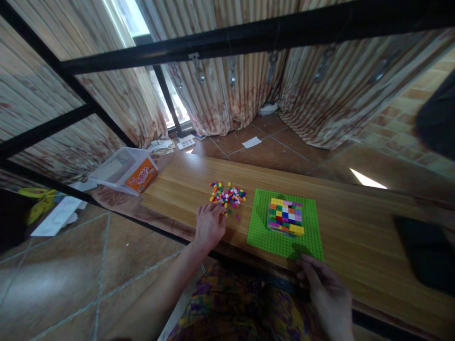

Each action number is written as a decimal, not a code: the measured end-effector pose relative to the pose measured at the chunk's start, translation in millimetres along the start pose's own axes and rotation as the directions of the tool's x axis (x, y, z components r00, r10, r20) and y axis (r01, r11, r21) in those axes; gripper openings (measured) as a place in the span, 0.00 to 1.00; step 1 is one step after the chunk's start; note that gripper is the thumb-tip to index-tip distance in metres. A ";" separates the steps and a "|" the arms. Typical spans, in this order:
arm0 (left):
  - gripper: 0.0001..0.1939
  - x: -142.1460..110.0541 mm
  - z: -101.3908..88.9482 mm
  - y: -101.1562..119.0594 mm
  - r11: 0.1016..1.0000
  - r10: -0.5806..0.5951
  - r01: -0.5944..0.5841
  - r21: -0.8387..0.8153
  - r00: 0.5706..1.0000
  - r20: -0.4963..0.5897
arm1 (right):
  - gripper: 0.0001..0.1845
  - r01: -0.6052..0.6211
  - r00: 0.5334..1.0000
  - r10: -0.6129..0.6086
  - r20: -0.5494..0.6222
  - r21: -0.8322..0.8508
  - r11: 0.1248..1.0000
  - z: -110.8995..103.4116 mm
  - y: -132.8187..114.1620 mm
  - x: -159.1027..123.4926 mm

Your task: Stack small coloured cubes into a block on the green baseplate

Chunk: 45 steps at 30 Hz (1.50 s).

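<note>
My left hand [210,225] reaches to the near edge of a loose pile of small coloured toy bricks [232,195]. Its fingers are bent and close together, with a small yellow brick right by the tips; what they grip is too small to make out. Right of the pile lies a green studded baseplate [261,227]. On it stands a block built of many-coloured bricks [284,215], its top a mixed pattern with yellow at two corners. By the plate's near right edge is my right hand [324,286], thumb and index tips nearly meeting; anything between them is hidden.
The plates and bricks rest on a long wooden board [177,184]. At its far left end stands a clear plastic box [122,173] with an orange label. A dark flat object [428,253] lies at the right. A black metal bar [227,45] crosses above the far side.
</note>
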<state>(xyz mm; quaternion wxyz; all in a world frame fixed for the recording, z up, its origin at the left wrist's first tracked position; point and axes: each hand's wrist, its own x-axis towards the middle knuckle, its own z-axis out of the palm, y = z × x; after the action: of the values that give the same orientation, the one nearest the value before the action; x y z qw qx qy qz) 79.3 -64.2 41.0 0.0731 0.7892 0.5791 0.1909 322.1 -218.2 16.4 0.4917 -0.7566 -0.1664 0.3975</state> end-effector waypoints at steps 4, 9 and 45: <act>0.05 4.2 5.0 9.9 0.998 0.024 -0.024 0.051 1.000 0.000 | 0.32 0.004 1.000 -0.004 -0.001 -0.021 1.000 -0.9 1.1 0.3; 0.05 11.4 8.0 16.5 0.988 0.024 -0.028 0.153 0.999 0.031 | 0.32 0.017 1.000 -0.017 0.009 -0.002 1.000 -1.6 2.7 0.1; 0.08 33.1 -4.4 124.2 0.848 0.511 -0.530 -0.014 0.810 0.287 | 0.25 0.109 0.991 -0.116 0.059 0.114 0.987 1.9 9.2 1.5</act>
<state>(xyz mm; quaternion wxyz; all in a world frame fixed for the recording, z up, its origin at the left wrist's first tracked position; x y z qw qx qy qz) 196.1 -73.0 94.0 0.0727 0.9383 0.3306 0.0707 320.3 -220.3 7.3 0.5488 -0.7042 -0.2025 0.4024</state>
